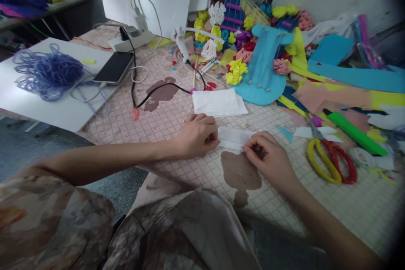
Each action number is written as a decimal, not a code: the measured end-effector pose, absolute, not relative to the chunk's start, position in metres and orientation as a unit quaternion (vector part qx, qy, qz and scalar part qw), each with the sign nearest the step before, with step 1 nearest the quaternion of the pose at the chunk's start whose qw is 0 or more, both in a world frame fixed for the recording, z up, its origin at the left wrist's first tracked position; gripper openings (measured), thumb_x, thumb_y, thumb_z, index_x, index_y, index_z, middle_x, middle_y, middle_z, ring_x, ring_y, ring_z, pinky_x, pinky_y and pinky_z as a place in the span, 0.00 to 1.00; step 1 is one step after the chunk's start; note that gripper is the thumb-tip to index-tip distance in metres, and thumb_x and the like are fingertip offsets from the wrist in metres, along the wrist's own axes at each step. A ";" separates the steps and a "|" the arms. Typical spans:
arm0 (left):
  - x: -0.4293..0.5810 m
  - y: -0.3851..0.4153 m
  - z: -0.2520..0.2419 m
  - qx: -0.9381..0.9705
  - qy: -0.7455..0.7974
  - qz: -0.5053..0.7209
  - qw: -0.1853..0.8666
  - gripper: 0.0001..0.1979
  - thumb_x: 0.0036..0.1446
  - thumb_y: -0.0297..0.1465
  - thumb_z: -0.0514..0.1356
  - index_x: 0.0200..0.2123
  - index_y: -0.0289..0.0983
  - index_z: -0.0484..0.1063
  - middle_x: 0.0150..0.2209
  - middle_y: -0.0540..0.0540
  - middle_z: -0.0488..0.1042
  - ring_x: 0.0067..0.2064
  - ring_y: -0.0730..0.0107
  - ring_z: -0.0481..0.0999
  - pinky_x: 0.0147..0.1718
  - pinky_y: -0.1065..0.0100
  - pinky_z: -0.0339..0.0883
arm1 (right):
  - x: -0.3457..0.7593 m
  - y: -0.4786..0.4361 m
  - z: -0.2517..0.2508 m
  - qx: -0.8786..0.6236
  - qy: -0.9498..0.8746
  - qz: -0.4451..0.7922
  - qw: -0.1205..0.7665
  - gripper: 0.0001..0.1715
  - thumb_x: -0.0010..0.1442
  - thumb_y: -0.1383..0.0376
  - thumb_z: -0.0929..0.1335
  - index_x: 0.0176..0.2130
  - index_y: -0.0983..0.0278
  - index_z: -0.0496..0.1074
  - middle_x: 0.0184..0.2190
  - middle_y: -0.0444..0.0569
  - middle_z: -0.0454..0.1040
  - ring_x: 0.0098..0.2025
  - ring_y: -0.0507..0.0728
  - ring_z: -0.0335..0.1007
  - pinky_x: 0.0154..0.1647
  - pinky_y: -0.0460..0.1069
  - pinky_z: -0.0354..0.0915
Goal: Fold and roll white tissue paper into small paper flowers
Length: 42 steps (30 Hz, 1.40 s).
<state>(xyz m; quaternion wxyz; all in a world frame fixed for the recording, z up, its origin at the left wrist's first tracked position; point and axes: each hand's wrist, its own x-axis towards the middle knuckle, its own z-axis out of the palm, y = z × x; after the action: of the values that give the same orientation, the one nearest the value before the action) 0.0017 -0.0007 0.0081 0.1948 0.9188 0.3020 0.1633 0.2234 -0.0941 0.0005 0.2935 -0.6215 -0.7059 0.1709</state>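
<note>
My left hand [196, 135] and my right hand [271, 159] pinch the two ends of a folded strip of white tissue paper [233, 138], which lies on the pink checked tablecloth [177, 109]. Both hands have their fingers closed on the strip, the left at its left end, the right at its lower right end. Just behind the strip lies a small stack of white tissue sheets [218, 102].
Red-and-yellow scissors [329, 156] and a green marker [356, 133] lie to the right. A glue gun [182, 44], paper flowers [236, 71] and coloured foam sheets [341, 76] crowd the back right. A phone [114, 67] on a cable and a purple string tangle [47, 71] sit on a white board [57, 105] at left.
</note>
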 end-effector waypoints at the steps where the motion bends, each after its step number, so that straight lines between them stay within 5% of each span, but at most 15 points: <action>1: 0.002 -0.001 0.008 0.919 0.303 0.165 0.192 0.06 0.54 0.31 0.59 0.27 0.35 0.69 0.36 0.48 0.72 0.42 0.65 0.67 0.45 0.62 0.55 | 0.223 -0.094 0.000 -0.621 -0.706 0.170 0.295 0.05 0.59 0.68 0.66 0.30 0.62 0.66 0.32 0.44 0.64 0.32 0.53 0.62 0.30 0.49 0.59; 14: 0.002 -0.001 0.004 0.910 0.279 0.194 0.237 0.07 0.55 0.26 0.58 0.34 0.41 0.74 0.40 0.49 0.70 0.46 0.65 0.65 0.46 0.61 0.52 | 0.222 -0.095 0.003 -0.607 -0.722 0.167 0.287 0.08 0.58 0.71 0.62 0.36 0.61 0.68 0.37 0.49 0.66 0.36 0.56 0.64 0.33 0.51 0.61; 19: 0.010 -0.001 0.011 0.913 0.303 0.175 0.208 0.10 0.56 0.38 0.60 0.31 0.38 0.74 0.40 0.46 0.70 0.46 0.62 0.64 0.44 0.60 0.53 | 0.210 -0.091 0.004 -0.641 -0.702 0.131 0.280 0.02 0.56 0.66 0.66 0.31 0.61 0.66 0.32 0.47 0.66 0.32 0.56 0.64 0.31 0.51 0.61; 22: 0.018 -0.002 0.015 0.928 0.296 0.157 0.166 0.14 0.55 0.42 0.61 0.28 0.36 0.73 0.39 0.45 0.70 0.46 0.60 0.64 0.44 0.58 0.52 | 0.203 -0.088 0.002 -0.660 -0.695 0.098 0.267 0.07 0.56 0.63 0.68 0.29 0.61 0.65 0.30 0.47 0.65 0.33 0.57 0.64 0.33 0.52 0.61; 27: 0.023 -0.002 0.014 0.940 0.282 0.152 0.121 0.13 0.52 0.39 0.63 0.26 0.35 0.72 0.40 0.44 0.69 0.47 0.59 0.63 0.45 0.57 0.50 | 0.201 -0.089 -0.001 -0.667 -0.697 0.073 0.255 0.09 0.56 0.63 0.68 0.29 0.61 0.63 0.30 0.47 0.65 0.34 0.58 0.64 0.35 0.53 0.61; 35: 0.006 0.003 0.009 0.925 0.270 0.176 0.202 0.02 0.55 0.30 0.62 0.31 0.39 0.74 0.41 0.47 0.70 0.48 0.62 0.63 0.45 0.59 0.50 | 0.216 -0.095 0.003 -0.633 -0.707 0.148 0.277 0.03 0.58 0.69 0.64 0.33 0.60 0.66 0.34 0.48 0.66 0.36 0.57 0.64 0.35 0.52 0.61; 42: -0.002 0.006 0.008 0.914 0.276 0.173 0.243 0.05 0.56 0.28 0.59 0.35 0.40 0.74 0.42 0.47 0.69 0.48 0.61 0.63 0.46 0.60 0.52 | 0.219 -0.097 0.003 -0.628 -0.712 0.155 0.275 0.07 0.59 0.70 0.62 0.36 0.60 0.66 0.37 0.49 0.67 0.39 0.58 0.65 0.37 0.53 0.62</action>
<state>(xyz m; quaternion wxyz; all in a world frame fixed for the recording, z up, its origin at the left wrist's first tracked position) -0.0024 0.0056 0.0075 0.2429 0.9137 0.2758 0.1732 0.2188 -0.0970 0.0025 0.2746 -0.6276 -0.7118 0.1549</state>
